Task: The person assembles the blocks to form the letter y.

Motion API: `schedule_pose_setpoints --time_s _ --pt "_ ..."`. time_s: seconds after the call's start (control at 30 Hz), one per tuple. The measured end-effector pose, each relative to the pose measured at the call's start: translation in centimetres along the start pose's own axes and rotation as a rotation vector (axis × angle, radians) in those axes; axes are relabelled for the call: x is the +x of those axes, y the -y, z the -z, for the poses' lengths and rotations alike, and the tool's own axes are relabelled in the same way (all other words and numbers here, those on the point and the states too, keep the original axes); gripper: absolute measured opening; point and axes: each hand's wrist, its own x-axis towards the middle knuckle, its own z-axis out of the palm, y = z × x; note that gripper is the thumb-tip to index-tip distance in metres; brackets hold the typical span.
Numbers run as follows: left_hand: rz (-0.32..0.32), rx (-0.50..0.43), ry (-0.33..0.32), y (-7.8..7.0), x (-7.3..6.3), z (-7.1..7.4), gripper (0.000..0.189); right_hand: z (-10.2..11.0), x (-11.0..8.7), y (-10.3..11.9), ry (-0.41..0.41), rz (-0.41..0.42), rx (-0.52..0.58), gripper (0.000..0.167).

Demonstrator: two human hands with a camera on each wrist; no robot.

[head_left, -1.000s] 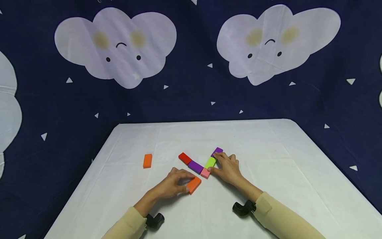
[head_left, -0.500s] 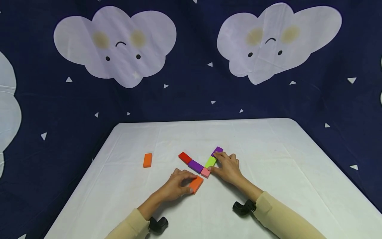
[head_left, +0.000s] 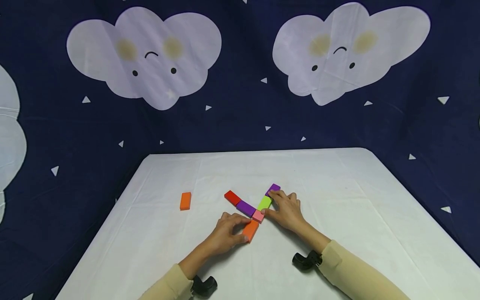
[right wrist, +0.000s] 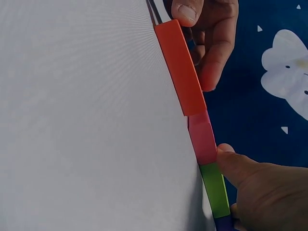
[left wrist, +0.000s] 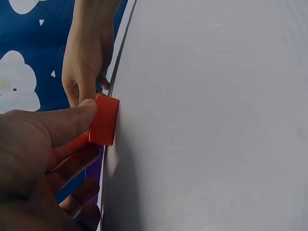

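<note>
In the head view, my left hand (head_left: 225, 234) pinches an orange block (head_left: 252, 230) between thumb and fingers, its far end right at a pink block (head_left: 258, 216). My right hand (head_left: 286, 210) spans a lime green block (head_left: 264, 203): the thumb touches the pink block's side and the index fingertip rests on a purple block (head_left: 275, 188). From the pink block, another purple block (head_left: 245, 208) and a red block (head_left: 232, 198) run off to the upper left. In the right wrist view, orange block (right wrist: 180, 67), pink, green and purple stand end to end in one line.
A second orange block (head_left: 185, 201) lies apart on the left of the white-covered table (head_left: 330, 179). Behind the table hangs a dark blue cloth (head_left: 240, 125) with clouds and triangles. Black wrist devices (head_left: 306, 261) sit at both cuffs.
My left hand has slid the orange block right and slightly away from me, turning it into line with the pink and green blocks. My right hand has stayed in place.
</note>
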Motion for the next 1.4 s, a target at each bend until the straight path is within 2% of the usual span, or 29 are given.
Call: schedule_pose_setpoints --time_s 0.2,0.47,1.4 --pt "-0.046 0.02 -0.036 0.03 0.22 -0.5 0.044 0.04 0.0 0.04 -0.009 -0.002 -0.001 0.071" --pt "-0.043 0.033 -0.055 -0.24 0.32 -0.74 0.042 0.04 0.0 0.09 0.002 -0.008 -0.001 0.071" --pt "0.008 0.008 -0.051 -0.59 0.36 -0.7 0.043 0.16 -0.07 0.11 -0.015 0.01 0.004 0.07"
